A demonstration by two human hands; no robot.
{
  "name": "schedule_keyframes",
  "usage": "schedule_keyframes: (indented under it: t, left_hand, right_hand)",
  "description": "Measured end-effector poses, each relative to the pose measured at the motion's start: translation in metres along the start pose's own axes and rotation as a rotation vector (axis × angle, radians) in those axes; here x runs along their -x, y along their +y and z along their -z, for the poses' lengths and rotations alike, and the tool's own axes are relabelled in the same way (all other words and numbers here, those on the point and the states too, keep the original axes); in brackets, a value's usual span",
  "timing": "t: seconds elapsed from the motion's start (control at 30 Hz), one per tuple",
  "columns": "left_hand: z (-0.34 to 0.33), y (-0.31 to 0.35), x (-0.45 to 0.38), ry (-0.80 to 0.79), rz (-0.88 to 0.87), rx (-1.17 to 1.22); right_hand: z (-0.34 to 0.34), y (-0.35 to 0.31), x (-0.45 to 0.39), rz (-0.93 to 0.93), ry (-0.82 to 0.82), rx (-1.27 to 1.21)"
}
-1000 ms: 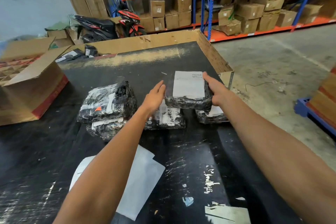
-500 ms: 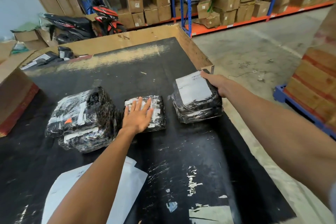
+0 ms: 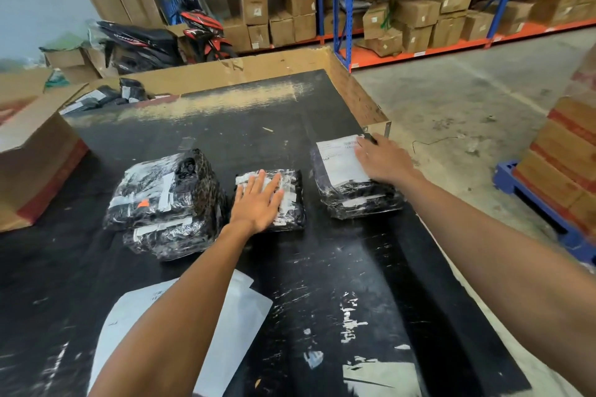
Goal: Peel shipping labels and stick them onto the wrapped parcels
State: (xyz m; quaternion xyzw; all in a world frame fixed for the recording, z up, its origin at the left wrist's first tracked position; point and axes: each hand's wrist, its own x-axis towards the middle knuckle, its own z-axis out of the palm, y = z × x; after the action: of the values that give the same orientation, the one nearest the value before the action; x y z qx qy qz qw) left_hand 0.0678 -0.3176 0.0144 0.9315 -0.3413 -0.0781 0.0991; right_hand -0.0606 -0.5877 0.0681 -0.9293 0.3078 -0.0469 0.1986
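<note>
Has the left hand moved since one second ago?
Yes. The left hand has gone from beside the labelled parcel to lie flat on the middle parcel, nearer the person along the table.

1. Black table top, scuffed with pale scratches; brown cardboard edging along its far and right sides.
2. Open cardboard box, left of the table, red stripe low on its side.
3. Motor scooters, black and red, parked beyond the table.
4. Shelving rack, blue uprights, orange beams, loaded with cardboard cartons.
5. Concrete floor, grey, stained.
6. Blue pallet, far right, bearing stacked cartons.
</note>
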Motion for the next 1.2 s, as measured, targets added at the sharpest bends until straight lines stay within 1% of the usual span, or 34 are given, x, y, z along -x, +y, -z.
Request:
schedule_keyframes:
  t: [0.03,0.1,0.17,0.23,0.27,0.33,0.37,0.4,0.47,0.53,0.63,0.67,0.7,0.77,0.8,0.83,0.9,0.97,1.0,1.03,1.2]
  left_hand:
    - [0.001,0.000,0.002,0.012,-0.017,0.011]
    - [0.004,-0.002,0.007,0.011,-0.035,-0.011]
    - [0.010,-0.003,0.012,-0.005,-0.037,-0.105]
    - [0.018,-0.002,0.020,-0.001,-0.051,-0.162]
    - [0.021,-0.002,0.025,0.005,-0.062,-0.143]
    - [0.025,-0.004,0.043,0.005,-0.089,0.008]
    - [0.026,-0.006,0.054,0.018,-0.116,0.101]
    - [0.027,-0.012,0.068,0.057,-0.144,0.181]
    - [0.025,-0.021,0.096,0.155,-0.204,0.290]
    - [0.024,-0.038,0.127,0.248,-0.208,0.382]
    - [0.027,-0.069,0.169,0.343,-0.135,0.489]
    - [0.028,-0.083,0.182,0.379,-0.109,0.514]
    - [0.029,-0.095,0.192,0.407,-0.082,0.531]
    - [0.027,-0.125,0.214,0.447,-0.012,0.540]
    - [0.026,-0.139,0.221,0.447,0.023,0.533]
    - [0.022,-0.155,0.229,0.422,0.062,0.509]
    - [0.011,-0.180,0.240,0.306,0.134,0.435]
    - [-0.003,-0.193,0.247,0.166,0.201,0.351]
    - [-0.009,-0.195,0.249,0.128,0.225,0.325]
    - [-0.015,-0.196,0.254,0.114,0.240,0.303]
    - [-0.026,-0.189,0.261,0.190,0.255,0.200]
  right_hand:
    - [-0.003,0.005,0.005,-0.007,-0.030,0.010]
    - [-0.007,0.010,0.018,-0.079,-0.028,0.028]
    - [-0.007,0.005,0.032,-0.142,0.014,0.090]
    - [-0.006,-0.010,0.048,-0.146,0.099,0.145]
    - [-0.007,-0.020,0.058,-0.114,0.161,0.131]
    - [-0.016,-0.043,0.081,-0.016,0.281,0.055]
    - [-0.024,-0.055,0.096,0.041,0.322,-0.015]
    - [-0.034,-0.070,0.112,0.093,0.329,-0.100]
    - [-0.054,-0.097,0.141,0.123,0.273,-0.272]
    - [-0.078,-0.127,0.168,0.125,0.191,-0.407]
    - [-0.111,-0.166,0.197,0.176,0.094,-0.537]
    - [-0.121,-0.180,0.205,0.196,0.038,-0.570]
    - [-0.128,-0.191,0.211,0.192,-0.049,-0.612]
    - [-0.143,-0.217,0.226,0.117,-0.277,-0.728]
    - [-0.150,-0.229,0.232,0.067,-0.371,-0.770]
    - [-0.158,-0.241,0.238,0.032,-0.426,-0.770]
    - [-0.173,-0.259,0.243,0.019,-0.450,-0.652]
    - [-0.183,-0.271,0.245,-0.018,-0.429,-0.561]
    - [-0.186,-0.274,0.244,-0.046,-0.413,-0.545]
    - [-0.189,-0.278,0.247,-0.070,-0.401,-0.536]
    - [-0.195,-0.283,0.253,-0.190,-0.349,-0.574]
